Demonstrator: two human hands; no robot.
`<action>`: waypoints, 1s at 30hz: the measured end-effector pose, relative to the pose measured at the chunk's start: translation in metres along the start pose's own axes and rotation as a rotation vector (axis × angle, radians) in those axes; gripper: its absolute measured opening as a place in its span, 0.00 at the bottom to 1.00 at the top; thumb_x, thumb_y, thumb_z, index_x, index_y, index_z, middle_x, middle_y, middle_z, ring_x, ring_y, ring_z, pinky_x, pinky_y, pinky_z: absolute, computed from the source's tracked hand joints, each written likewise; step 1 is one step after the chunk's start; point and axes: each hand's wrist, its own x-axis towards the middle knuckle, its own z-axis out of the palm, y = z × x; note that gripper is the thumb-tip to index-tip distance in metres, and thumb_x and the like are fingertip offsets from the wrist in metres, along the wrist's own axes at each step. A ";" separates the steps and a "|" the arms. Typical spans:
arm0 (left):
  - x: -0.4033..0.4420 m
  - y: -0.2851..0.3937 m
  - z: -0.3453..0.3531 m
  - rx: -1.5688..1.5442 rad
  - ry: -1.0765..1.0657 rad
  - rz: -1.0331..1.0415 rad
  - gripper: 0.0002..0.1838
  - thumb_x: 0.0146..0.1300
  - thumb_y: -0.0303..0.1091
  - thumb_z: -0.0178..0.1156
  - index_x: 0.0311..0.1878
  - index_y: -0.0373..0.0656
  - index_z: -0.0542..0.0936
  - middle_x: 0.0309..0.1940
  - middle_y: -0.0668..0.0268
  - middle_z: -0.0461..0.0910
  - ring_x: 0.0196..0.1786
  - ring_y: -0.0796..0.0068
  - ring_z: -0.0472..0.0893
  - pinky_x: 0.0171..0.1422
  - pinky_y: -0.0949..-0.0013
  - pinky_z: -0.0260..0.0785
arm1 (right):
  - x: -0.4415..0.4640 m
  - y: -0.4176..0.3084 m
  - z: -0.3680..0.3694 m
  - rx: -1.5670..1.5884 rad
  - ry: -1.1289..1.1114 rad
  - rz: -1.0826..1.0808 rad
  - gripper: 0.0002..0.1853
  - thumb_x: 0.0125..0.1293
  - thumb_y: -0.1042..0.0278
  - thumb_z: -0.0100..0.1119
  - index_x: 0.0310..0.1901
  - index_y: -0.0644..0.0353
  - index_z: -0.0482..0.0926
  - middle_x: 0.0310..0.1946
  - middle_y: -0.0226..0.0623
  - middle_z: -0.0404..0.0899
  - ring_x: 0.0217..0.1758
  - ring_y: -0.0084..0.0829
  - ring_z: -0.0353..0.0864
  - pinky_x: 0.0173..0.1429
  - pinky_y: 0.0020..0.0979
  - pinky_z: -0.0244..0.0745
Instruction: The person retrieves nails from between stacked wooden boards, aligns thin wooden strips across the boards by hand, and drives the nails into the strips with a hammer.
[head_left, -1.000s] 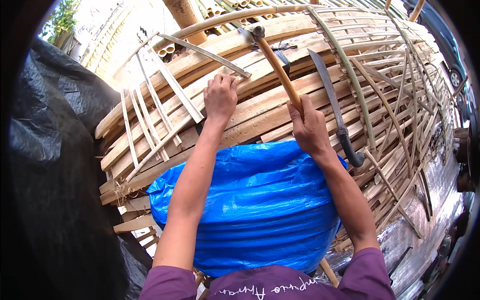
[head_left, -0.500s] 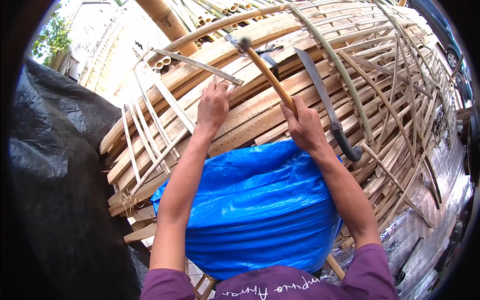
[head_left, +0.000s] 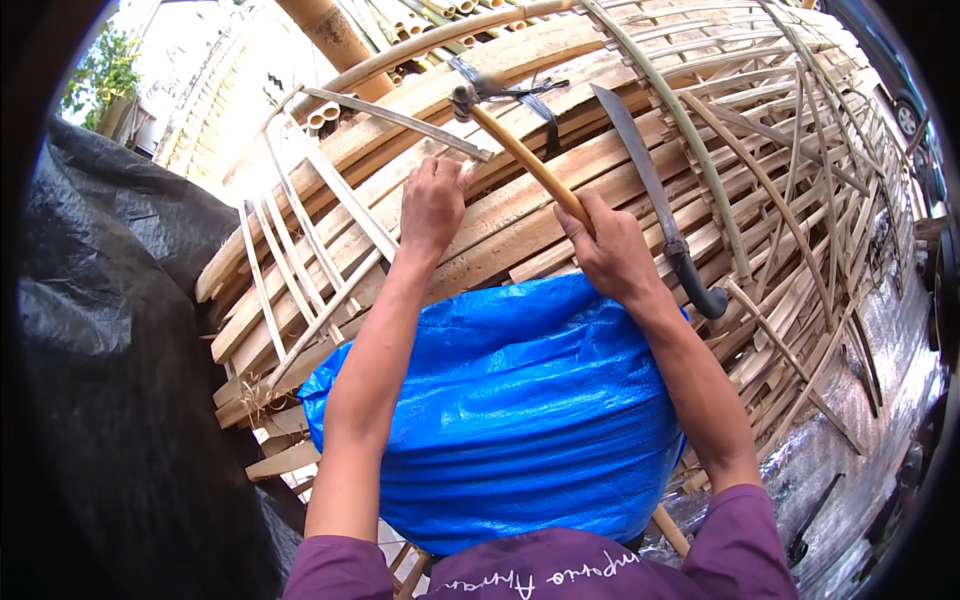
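My right hand is wrapped round the wooden handle of a hammer. The hammer's dark head hangs above and beyond my left fingers, apart from them. My left hand is closed in a pinch over the stacked planks, close to the end of a thin wooden strip. Whatever sits between its fingertips is too small to make out. To the right of the hammer lies a machete with a dark curved handle.
A blue tarp lies in front of me. Thin slats cross the planks at left, and a lattice of strips spreads to the right. A black sheet hangs on the left. Bamboo poles lie at the back.
The hammer's head has moved down and to the left, nearer my left hand. My left hand has shifted only slightly.
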 end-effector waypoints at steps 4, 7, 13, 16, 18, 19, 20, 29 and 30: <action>-0.001 0.002 -0.003 -0.040 -0.021 0.013 0.08 0.65 0.34 0.64 0.42 0.40 0.79 0.38 0.55 0.80 0.43 0.51 0.80 0.48 0.52 0.71 | -0.001 0.000 -0.001 -0.009 0.020 0.005 0.13 0.73 0.60 0.55 0.43 0.64 0.74 0.22 0.58 0.78 0.29 0.60 0.80 0.33 0.54 0.71; -0.002 0.004 -0.005 -0.064 -0.019 0.020 0.08 0.64 0.31 0.64 0.42 0.39 0.79 0.39 0.53 0.80 0.43 0.49 0.80 0.48 0.52 0.72 | 0.000 0.005 -0.004 -0.002 0.045 0.010 0.13 0.73 0.60 0.55 0.41 0.64 0.74 0.22 0.58 0.77 0.29 0.60 0.80 0.33 0.53 0.70; -0.002 0.005 -0.003 -0.058 -0.010 0.038 0.07 0.64 0.31 0.65 0.41 0.39 0.79 0.37 0.54 0.81 0.42 0.49 0.80 0.46 0.51 0.72 | -0.007 -0.003 -0.011 -0.025 -0.007 0.100 0.12 0.73 0.60 0.56 0.42 0.63 0.74 0.22 0.58 0.78 0.29 0.60 0.80 0.33 0.53 0.70; -0.001 0.003 -0.002 -0.066 -0.007 0.045 0.08 0.63 0.31 0.65 0.42 0.39 0.79 0.37 0.54 0.81 0.42 0.50 0.81 0.46 0.51 0.72 | -0.017 0.004 -0.009 -0.039 0.005 0.051 0.14 0.74 0.60 0.57 0.45 0.64 0.77 0.18 0.50 0.74 0.20 0.43 0.76 0.27 0.42 0.65; -0.001 0.004 -0.002 -0.079 0.000 0.051 0.09 0.63 0.32 0.66 0.44 0.39 0.80 0.37 0.54 0.81 0.41 0.50 0.81 0.45 0.51 0.72 | -0.020 0.012 -0.006 -0.085 -0.026 0.014 0.13 0.73 0.60 0.57 0.46 0.64 0.77 0.18 0.49 0.74 0.20 0.41 0.76 0.27 0.41 0.65; -0.001 0.006 -0.002 -0.088 0.013 0.031 0.12 0.63 0.31 0.66 0.47 0.39 0.80 0.36 0.54 0.80 0.41 0.51 0.81 0.45 0.52 0.72 | -0.020 0.013 -0.005 -0.087 -0.027 0.015 0.13 0.73 0.60 0.57 0.46 0.64 0.77 0.18 0.49 0.74 0.20 0.41 0.76 0.27 0.41 0.65; 0.000 0.007 -0.002 -0.096 0.028 0.011 0.15 0.63 0.31 0.66 0.51 0.39 0.81 0.35 0.54 0.80 0.41 0.51 0.81 0.44 0.52 0.72 | -0.020 0.014 -0.004 -0.091 -0.025 0.010 0.13 0.73 0.61 0.57 0.46 0.64 0.77 0.18 0.49 0.74 0.20 0.42 0.76 0.27 0.41 0.65; -0.006 0.010 -0.004 0.017 -0.076 0.029 0.20 0.67 0.36 0.62 0.60 0.43 0.80 0.39 0.57 0.79 0.44 0.54 0.80 0.47 0.53 0.71 | -0.017 0.002 -0.008 -0.137 -0.083 0.131 0.13 0.75 0.61 0.52 0.43 0.64 0.75 0.20 0.55 0.76 0.28 0.58 0.79 0.32 0.52 0.68; -0.003 0.009 -0.004 0.068 -0.072 0.029 0.20 0.67 0.36 0.62 0.61 0.44 0.80 0.41 0.57 0.79 0.46 0.55 0.79 0.49 0.53 0.71 | -0.017 -0.006 -0.014 -0.144 -0.078 0.127 0.13 0.75 0.61 0.52 0.43 0.64 0.75 0.20 0.55 0.76 0.28 0.58 0.79 0.32 0.52 0.68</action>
